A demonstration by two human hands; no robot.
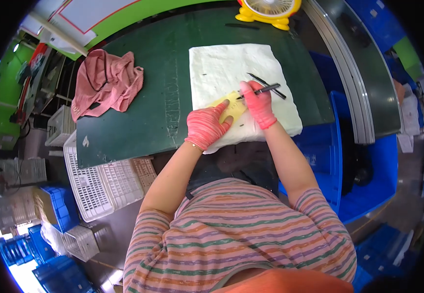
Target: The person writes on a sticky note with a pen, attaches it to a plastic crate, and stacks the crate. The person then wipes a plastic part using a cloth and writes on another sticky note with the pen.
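Observation:
My right hand, in a pink fingerless glove, grips a black pen with its tip over a small yellow paper. Faint writing shows on that paper. My left hand, gloved the same way, lies on the paper's left part with fingers stretched out, pressing it down. Under both hands is a folded white cloth on the green table. A thin black stick-like piece rests on the cloth just beyond my right hand, partly hidden behind the pen. A few tiny dark bits also lie on the cloth.
The green table carries a crumpled pink striped cloth at left and a yellow-and-red fan at the far edge. White plastic baskets stand low at left. A large blue bin is at right.

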